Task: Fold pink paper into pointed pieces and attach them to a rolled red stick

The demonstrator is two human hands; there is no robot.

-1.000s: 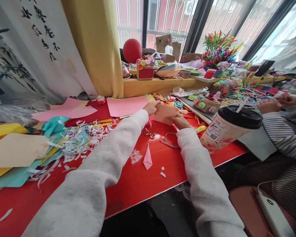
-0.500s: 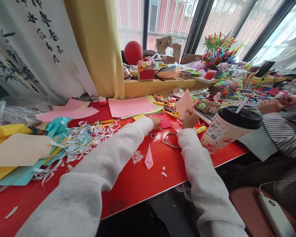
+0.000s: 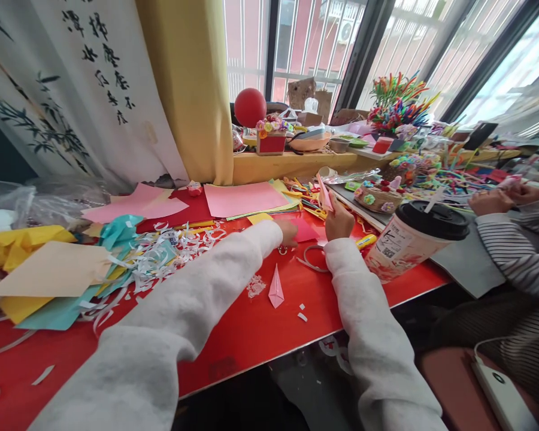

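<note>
My right hand is closed on a pink paper sheet, held upright and edge-on above the red table. My left hand rests low on the table with its fingers curled by small scissors; whether it grips them is hidden. A red paper piece lies between both hands. A folded pink paper shape and a white paper cutout lie nearer me.
A lidded drink cup stands right of my right arm. Coloured sheets and white paper shreds cover the table's left. Another person's hands work at the right. A cluttered windowsill lies behind. A white power bank sits low right.
My right hand lifted the pink sheet off the table and turned it edge-on. My left hand let go of it and dropped to the table by the scissors.
</note>
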